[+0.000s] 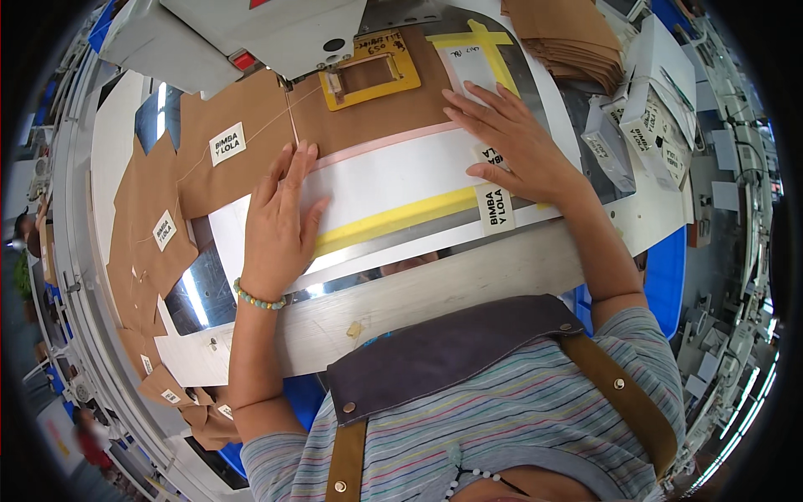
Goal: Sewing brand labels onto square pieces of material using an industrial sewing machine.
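Observation:
Fingers stretched, my left hand [283, 226] lies on a white sheet [393, 182], its fingertips reaching the edge of a brown fabric piece [368, 132] just below the sewing machine's needle area [288, 84]. My right hand [519, 151] is spread over the right end of the same brown piece. White printed labels [495, 207] stick out beneath its palm and thumb. A pink strip [385, 144] and a yellow tape strip [401, 215] run along the white sheet between my hands. A yellow frame [405, 74] sits on the fabric near the needle.
The sewing machine head [242, 33] overhangs the far left. Brown pieces with white labels, joined by thread, trail off the table's left side [138, 226]. At the far right are a brown fabric stack [569, 42] and white boxes of labels [648, 125]. A blue bin [667, 280] stands at right.

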### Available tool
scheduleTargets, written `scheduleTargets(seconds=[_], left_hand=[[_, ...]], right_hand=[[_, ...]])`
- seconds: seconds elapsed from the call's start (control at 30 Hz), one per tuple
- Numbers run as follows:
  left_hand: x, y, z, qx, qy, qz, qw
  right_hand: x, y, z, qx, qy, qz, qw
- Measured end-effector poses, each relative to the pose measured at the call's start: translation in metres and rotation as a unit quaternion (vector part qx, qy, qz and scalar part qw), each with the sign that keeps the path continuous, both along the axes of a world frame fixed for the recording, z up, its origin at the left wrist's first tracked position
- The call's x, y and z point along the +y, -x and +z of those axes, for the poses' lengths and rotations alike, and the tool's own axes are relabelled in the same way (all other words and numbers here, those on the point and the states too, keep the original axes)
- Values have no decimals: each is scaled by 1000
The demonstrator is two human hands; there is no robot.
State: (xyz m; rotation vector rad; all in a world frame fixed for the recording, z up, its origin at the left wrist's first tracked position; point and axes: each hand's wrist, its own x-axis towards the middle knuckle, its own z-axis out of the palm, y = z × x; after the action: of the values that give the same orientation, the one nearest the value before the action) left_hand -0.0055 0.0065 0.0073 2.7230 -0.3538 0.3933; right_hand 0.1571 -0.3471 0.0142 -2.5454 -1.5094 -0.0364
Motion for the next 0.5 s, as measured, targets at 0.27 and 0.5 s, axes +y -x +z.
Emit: scheduleTargets(seconds=[0.27, 0.5], left_hand=[[2, -1, -1, -6, -1, 0, 1000], [-3, 0, -2, 11, 2, 24, 1000]], right_hand=[[1, -2, -1, -5, 2, 6, 1000], [-1, -2, -2, -5, 2, 3, 1000]])
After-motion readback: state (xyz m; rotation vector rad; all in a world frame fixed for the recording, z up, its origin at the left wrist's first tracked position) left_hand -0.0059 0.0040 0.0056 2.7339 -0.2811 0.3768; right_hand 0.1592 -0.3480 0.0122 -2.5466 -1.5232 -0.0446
